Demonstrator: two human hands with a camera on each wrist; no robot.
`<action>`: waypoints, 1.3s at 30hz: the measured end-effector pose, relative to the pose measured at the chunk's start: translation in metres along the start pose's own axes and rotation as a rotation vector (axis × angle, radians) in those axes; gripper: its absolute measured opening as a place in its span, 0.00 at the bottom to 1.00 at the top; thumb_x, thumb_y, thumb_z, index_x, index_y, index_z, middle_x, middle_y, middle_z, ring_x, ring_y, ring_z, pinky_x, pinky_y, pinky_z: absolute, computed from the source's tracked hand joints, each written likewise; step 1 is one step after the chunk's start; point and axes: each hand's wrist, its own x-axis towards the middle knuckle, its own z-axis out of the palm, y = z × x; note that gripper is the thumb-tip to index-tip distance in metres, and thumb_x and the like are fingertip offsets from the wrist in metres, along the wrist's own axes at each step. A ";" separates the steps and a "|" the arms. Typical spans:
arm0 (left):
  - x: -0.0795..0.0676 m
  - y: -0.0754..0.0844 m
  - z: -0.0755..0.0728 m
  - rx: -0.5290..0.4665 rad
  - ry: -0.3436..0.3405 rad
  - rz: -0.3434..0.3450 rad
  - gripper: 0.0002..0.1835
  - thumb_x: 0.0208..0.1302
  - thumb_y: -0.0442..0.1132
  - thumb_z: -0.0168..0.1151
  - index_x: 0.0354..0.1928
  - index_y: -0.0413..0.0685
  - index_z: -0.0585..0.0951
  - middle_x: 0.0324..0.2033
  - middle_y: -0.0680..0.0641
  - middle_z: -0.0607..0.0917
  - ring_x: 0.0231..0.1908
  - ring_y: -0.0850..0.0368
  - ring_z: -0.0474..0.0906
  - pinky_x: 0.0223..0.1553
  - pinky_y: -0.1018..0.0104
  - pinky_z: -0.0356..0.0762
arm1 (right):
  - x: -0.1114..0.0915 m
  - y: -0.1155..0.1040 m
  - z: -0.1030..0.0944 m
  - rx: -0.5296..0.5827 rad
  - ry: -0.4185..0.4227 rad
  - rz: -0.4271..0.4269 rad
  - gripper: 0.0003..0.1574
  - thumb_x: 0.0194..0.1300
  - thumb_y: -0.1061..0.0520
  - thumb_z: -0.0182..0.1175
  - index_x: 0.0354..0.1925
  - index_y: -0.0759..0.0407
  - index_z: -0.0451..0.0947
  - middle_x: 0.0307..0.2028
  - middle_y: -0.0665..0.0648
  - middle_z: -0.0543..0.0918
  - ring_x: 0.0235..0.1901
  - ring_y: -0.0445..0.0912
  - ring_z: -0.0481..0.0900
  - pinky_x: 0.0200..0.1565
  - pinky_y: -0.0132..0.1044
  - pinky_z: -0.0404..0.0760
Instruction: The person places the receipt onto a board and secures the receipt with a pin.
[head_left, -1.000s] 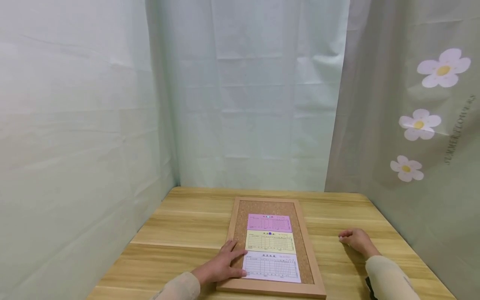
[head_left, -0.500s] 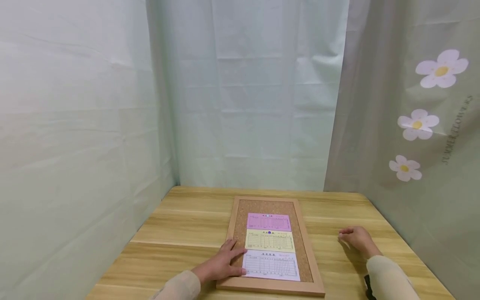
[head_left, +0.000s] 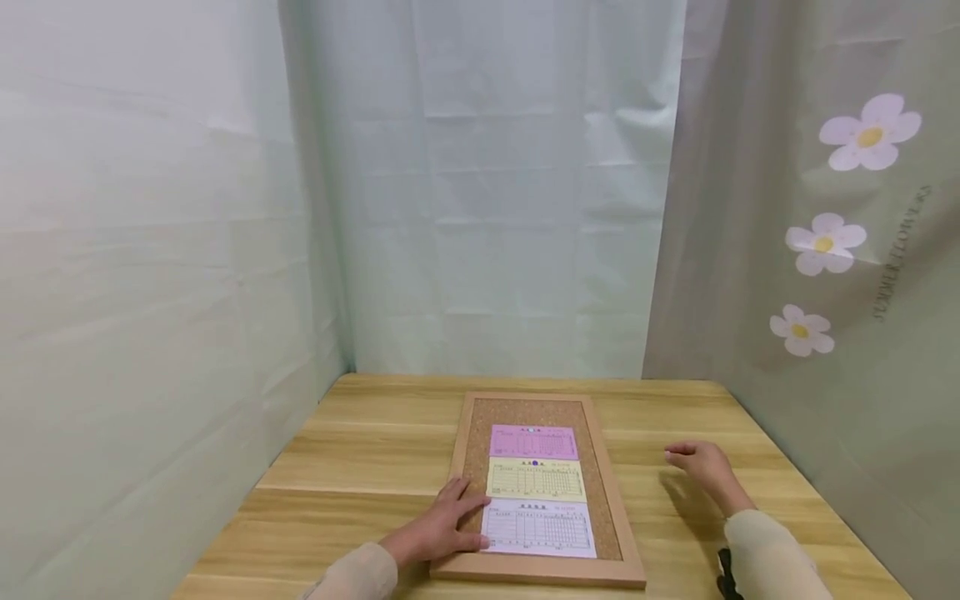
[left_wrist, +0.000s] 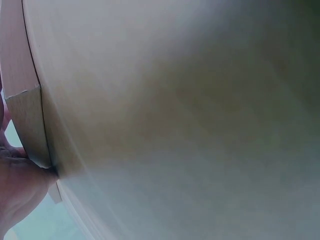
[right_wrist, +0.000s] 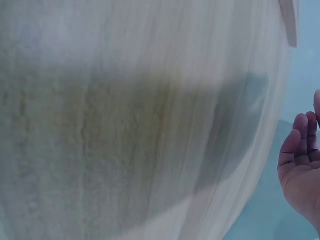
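A cork board with a wooden frame lies flat in the head view. On it, one below another, are a pink slip, a yellow slip and a white slip, all printed with tables. My left hand rests with fingers spread across the frame's left side, thumb and index tips at the white slip's left edge. Right of the board, my right hand is held above the table, thumb and index finger pinching a small whitish thing, too small to identify.
A blue round pin head shows on the yellow slip and a pale one on the pink slip. The wooden table extends around the board. Pale curtains enclose it at back and sides; white flowers decorate the right one.
My right hand has risen slightly and shifted a little toward the board, still pinching. The left hand stays in place. The head view has shifted slightly.
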 end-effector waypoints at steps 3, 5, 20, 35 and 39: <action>0.001 -0.001 -0.001 -0.003 0.008 0.005 0.33 0.59 0.52 0.72 0.64 0.46 0.76 0.72 0.27 0.54 0.72 0.27 0.42 0.65 0.28 0.47 | 0.000 -0.007 0.002 0.019 -0.003 -0.003 0.21 0.73 0.57 0.58 0.54 0.74 0.78 0.48 0.69 0.83 0.52 0.66 0.78 0.52 0.59 0.75; 0.002 -0.002 -0.001 -0.004 0.015 0.014 0.33 0.59 0.51 0.72 0.64 0.45 0.76 0.72 0.26 0.55 0.72 0.27 0.43 0.65 0.28 0.47 | 0.000 -0.011 0.004 0.034 0.000 -0.011 0.22 0.73 0.57 0.58 0.55 0.74 0.78 0.48 0.69 0.83 0.51 0.65 0.78 0.51 0.58 0.76; 0.004 -0.003 -0.001 -0.022 -0.016 -0.002 0.34 0.60 0.52 0.71 0.65 0.46 0.75 0.72 0.27 0.53 0.73 0.28 0.41 0.65 0.29 0.46 | -0.007 -0.039 0.043 0.211 0.026 -0.020 0.20 0.71 0.56 0.62 0.53 0.71 0.80 0.40 0.60 0.85 0.37 0.47 0.80 0.40 0.43 0.81; 0.002 -0.004 0.001 0.004 0.004 0.013 0.34 0.59 0.52 0.72 0.64 0.45 0.76 0.72 0.26 0.54 0.72 0.27 0.42 0.65 0.28 0.47 | -0.012 -0.055 0.063 0.232 0.037 0.002 0.17 0.68 0.57 0.64 0.49 0.68 0.82 0.36 0.56 0.85 0.35 0.48 0.80 0.38 0.43 0.80; 0.001 -0.003 0.001 0.008 0.003 0.008 0.34 0.59 0.52 0.72 0.64 0.45 0.76 0.72 0.27 0.54 0.72 0.27 0.42 0.65 0.28 0.47 | -0.014 -0.062 0.073 0.250 0.029 -0.004 0.14 0.67 0.60 0.64 0.46 0.69 0.83 0.35 0.57 0.85 0.33 0.47 0.80 0.36 0.42 0.79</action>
